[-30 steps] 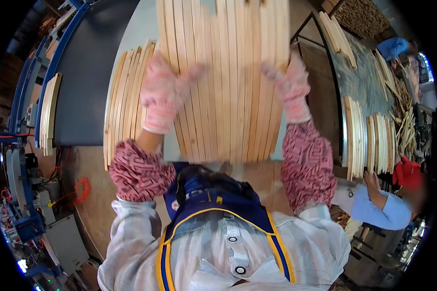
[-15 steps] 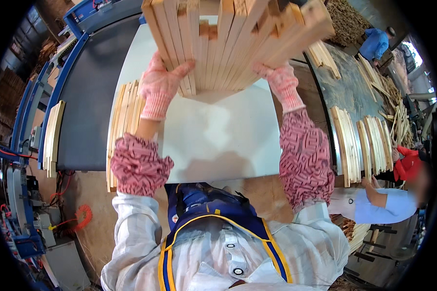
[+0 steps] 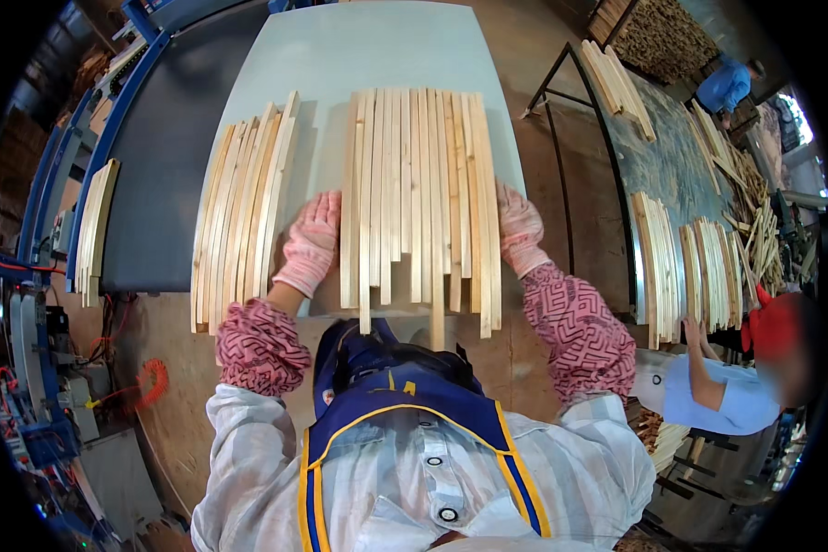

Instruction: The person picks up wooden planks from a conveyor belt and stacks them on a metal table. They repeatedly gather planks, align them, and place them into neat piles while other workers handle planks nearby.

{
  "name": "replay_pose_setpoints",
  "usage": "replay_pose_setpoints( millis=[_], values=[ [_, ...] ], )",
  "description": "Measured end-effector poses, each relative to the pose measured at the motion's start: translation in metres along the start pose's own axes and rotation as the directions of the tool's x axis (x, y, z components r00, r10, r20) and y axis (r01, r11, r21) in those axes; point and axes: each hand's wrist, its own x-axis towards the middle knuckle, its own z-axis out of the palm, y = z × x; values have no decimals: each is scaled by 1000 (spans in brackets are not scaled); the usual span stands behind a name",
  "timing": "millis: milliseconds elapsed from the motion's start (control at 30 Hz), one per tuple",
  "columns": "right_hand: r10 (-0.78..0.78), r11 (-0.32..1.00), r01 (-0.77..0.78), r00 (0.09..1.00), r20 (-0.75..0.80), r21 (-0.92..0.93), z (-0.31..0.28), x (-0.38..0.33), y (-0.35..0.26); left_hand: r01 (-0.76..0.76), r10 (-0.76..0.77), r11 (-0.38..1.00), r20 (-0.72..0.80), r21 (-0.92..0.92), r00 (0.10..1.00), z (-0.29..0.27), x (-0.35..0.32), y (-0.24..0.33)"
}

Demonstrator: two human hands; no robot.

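A row of pale wooden strips lies side by side on the white tabletop. Its far ends are nearly level, while the near ends are uneven, some jutting past the table's front edge. My left hand, in a pink-white knit glove, rests flat along the left side of the row, fingers stretched forward. Against the right side lies my right hand, gloved alike, its fingers extended and partly hidden by the outer strip. A second group of wooden strips lies on the table left of my left hand.
Left of the table runs a dark conveyor belt with a blue frame, carrying a few strips. To the right, another table holds several strip bundles. A person in a red cap handles strips there; a person in blue is farther back.
The bundle, tilted up between my hands before, now lies flat on the table and nearer to me. My hands have come down and back, from gripping its sides to lying along them.
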Motion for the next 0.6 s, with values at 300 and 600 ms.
replay_pose_setpoints(
  millis=[300, 600],
  values=[
    [355, 568, -273, 932, 69, 777, -47, 6, 2, 320, -254, 597, 206, -736, 945, -41, -11, -1],
    [236, 610, -590, 773, 589, 530, -86, 29, -11, 318, -284, 697, 160, -643, 945, -59, -23, 37]
  ],
)
